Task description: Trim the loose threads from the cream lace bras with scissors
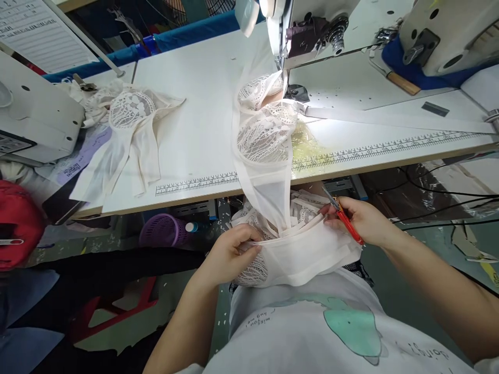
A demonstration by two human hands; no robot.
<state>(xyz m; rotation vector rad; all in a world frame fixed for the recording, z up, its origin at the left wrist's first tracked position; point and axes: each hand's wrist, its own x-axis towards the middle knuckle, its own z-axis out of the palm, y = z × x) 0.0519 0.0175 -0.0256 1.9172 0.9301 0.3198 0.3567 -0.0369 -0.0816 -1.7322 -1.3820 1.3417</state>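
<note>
My left hand [234, 252] pinches the edge of a white lace garment [300, 254] lying in my lap below the table edge. My right hand [360, 218] is closed on red-handled thread snips [345, 218], whose tip points at the garment's white strap. A chain of joined lace cups [263, 132] runs from my lap up over the table edge to the sewing machine's needle [283, 70].
A white sewing machine [312, 21] stands at the back of the white table [195, 119], which has a ruler strip along its front. A pile of finished lace pieces [128, 130] lies left. A second machine [448, 36] sits right. A purple basket [163, 228] is under the table.
</note>
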